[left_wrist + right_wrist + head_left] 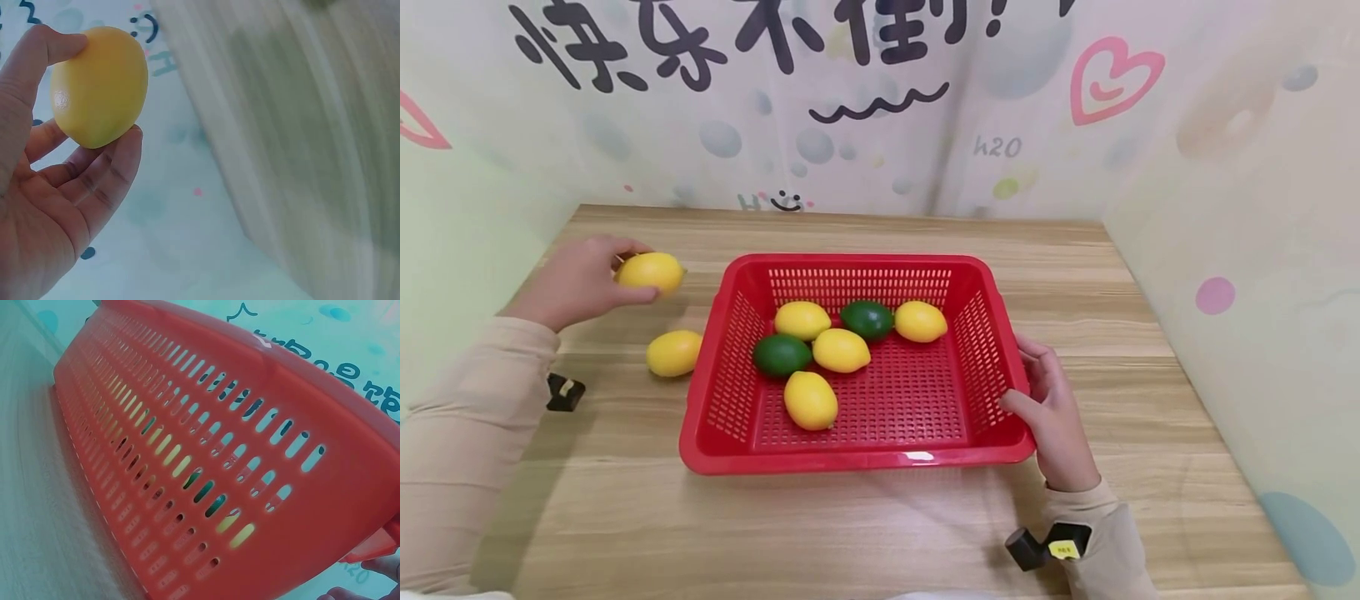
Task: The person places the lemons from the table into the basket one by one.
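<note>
A yellow lemon [651, 273] is pinched between the thumb and fingers of my left hand [582, 282], up off the table at the left; the left wrist view shows the same lemon [101, 86] close up. Below it, a second lemon [673, 353] lies on the table beside the red basket [857, 461]. Inside the basket are several lemons [811, 401] and two dark green lemon-shaped fruits [782, 356]. My right hand [1054, 417] grips the basket's right rim, thumb over the edge. In the right wrist view the slotted basket wall [187, 444] hides most of the fruit.
The wood-grain table [880, 533] runs up to a printed wall sheet [880, 167] at the back, with more sheeting on both sides. A small black device [563, 392] shows by the left wrist, another [1067, 540] is strapped on the right wrist.
</note>
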Action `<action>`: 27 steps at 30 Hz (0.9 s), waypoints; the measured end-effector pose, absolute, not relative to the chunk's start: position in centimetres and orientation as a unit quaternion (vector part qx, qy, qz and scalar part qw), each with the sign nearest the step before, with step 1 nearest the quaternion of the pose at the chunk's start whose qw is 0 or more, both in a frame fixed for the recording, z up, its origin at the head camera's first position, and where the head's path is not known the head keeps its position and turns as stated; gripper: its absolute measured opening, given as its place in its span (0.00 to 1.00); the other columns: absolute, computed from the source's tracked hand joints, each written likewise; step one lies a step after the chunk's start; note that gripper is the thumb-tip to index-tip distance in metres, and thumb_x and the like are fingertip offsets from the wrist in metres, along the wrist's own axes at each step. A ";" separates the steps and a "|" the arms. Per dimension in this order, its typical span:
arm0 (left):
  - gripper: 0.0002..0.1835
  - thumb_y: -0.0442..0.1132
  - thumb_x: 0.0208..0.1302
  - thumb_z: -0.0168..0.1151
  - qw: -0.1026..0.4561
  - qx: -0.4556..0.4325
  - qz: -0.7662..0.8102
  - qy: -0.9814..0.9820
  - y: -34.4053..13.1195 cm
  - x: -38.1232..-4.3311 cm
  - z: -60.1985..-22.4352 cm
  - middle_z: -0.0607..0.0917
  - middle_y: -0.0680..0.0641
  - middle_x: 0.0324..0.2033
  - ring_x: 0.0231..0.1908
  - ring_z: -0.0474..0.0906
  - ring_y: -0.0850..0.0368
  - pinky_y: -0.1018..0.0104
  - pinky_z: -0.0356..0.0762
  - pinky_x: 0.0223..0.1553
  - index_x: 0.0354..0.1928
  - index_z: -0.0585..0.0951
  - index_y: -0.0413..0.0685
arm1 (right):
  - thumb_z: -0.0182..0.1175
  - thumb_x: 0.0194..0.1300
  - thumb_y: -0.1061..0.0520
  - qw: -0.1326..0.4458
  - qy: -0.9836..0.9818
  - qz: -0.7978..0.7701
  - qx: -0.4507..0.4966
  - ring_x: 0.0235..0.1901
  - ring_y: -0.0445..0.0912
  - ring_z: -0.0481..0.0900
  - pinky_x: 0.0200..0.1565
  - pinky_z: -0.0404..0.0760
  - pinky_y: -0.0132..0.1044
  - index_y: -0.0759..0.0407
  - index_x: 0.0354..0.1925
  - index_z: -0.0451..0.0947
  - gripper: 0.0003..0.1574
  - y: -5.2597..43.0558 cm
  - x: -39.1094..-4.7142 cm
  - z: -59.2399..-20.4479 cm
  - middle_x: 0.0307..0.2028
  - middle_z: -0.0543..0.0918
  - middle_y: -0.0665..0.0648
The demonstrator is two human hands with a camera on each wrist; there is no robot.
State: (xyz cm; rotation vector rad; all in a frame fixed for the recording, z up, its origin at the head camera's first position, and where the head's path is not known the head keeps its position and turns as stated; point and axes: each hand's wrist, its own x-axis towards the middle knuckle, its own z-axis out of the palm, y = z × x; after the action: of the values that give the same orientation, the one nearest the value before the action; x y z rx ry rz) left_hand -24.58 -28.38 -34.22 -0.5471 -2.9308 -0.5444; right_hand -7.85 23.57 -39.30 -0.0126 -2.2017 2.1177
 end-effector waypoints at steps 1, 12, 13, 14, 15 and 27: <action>0.26 0.46 0.49 0.73 0.061 -0.186 -0.177 -0.964 -28.3 -24.5 -34.0 0.82 0.39 0.37 0.36 0.75 0.45 0.52 0.71 0.35 0.48 0.80 0.38 | 0.52 0.58 0.74 0.044 -0.721 0.692 -0.005 0.57 0.55 0.67 0.44 0.82 0.46 0.52 0.68 0.57 0.42 23.6 -7.8 -39.3 0.62 0.66 0.58; 0.25 0.46 0.49 0.72 0.085 -0.217 -0.153 -0.960 -26.1 -23.7 -31.9 0.82 0.40 0.37 0.38 0.75 0.45 0.51 0.71 0.37 0.49 0.80 0.41 | 0.53 0.58 0.74 0.048 -0.725 0.687 -0.005 0.58 0.55 0.67 0.44 0.82 0.45 0.52 0.68 0.57 0.43 23.6 -7.9 -39.1 0.62 0.66 0.57; 0.26 0.46 0.49 0.72 0.083 -0.217 -0.153 -0.960 -25.8 -23.6 -31.7 0.82 0.40 0.38 0.38 0.75 0.45 0.51 0.71 0.37 0.49 0.80 0.41 | 0.53 0.57 0.74 0.047 -0.725 0.687 -0.006 0.58 0.55 0.67 0.44 0.82 0.45 0.52 0.69 0.57 0.44 23.6 -7.9 -39.1 0.62 0.66 0.57; 0.25 0.45 0.49 0.72 0.082 -0.218 -0.153 -0.960 -25.5 -23.4 -31.5 0.82 0.40 0.38 0.38 0.75 0.45 0.51 0.71 0.37 0.49 0.80 0.42 | 0.53 0.57 0.74 0.048 -0.725 0.687 -0.006 0.57 0.55 0.67 0.44 0.82 0.44 0.52 0.69 0.57 0.44 23.6 -7.9 -39.1 0.62 0.66 0.57; 0.26 0.45 0.49 0.72 0.080 -0.219 -0.153 -0.960 -25.2 -23.3 -31.4 0.82 0.40 0.38 0.39 0.75 0.45 0.51 0.71 0.37 0.50 0.80 0.42 | 0.54 0.57 0.74 0.048 -0.725 0.687 -0.006 0.57 0.54 0.67 0.44 0.82 0.44 0.52 0.69 0.57 0.44 23.6 -7.9 -39.1 0.62 0.66 0.57; 0.28 0.46 0.49 0.73 0.079 -0.229 -0.153 -0.958 -23.7 -22.9 -30.6 0.80 0.38 0.40 0.39 0.74 0.45 0.51 0.71 0.37 0.51 0.79 0.41 | 0.52 0.58 0.75 0.047 -0.723 0.689 -0.006 0.57 0.55 0.68 0.44 0.82 0.46 0.52 0.68 0.57 0.43 23.6 -7.9 -39.3 0.61 0.66 0.58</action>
State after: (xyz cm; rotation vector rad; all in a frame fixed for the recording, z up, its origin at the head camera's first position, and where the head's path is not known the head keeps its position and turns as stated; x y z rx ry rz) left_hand -22.92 -23.75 -30.58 -0.6864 -2.8673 -0.4587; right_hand -7.85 23.60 -39.27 -0.0175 -2.2059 2.1034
